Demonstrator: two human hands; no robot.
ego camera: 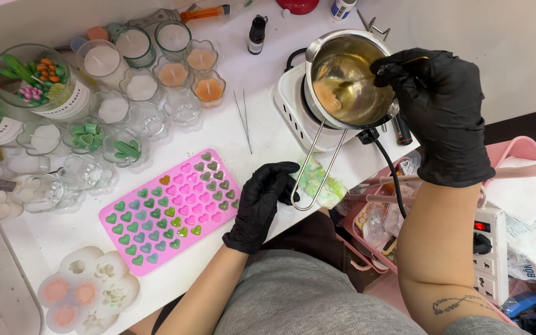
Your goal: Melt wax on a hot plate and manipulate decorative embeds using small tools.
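Note:
Both my hands wear black gloves. My right hand (445, 111) is closed over the rim of a steel melting pot (345, 77), gripping a thin stirring tool that dips into the yellowish melted wax; an unmelted lump lies at the pot's left side. The pot stands on a small white hot plate (293, 105). My left hand (265, 198) rests on the white table's front edge, fingers curled beside the pot's wire handle (317, 167) and a green-stained cloth (317, 180). Just left of that hand lies a pink heart-shaped silicone mould (169, 214) with green-filled cavities.
Several glass candle cups (175, 71) with white and orange wax crowd the back left, with jars of wax decorations (38, 77). Tweezers (243, 118) lie mid-table. A flower mould (88, 291) sits front left. A power strip (488, 254) and pink basket (373, 229) are at right.

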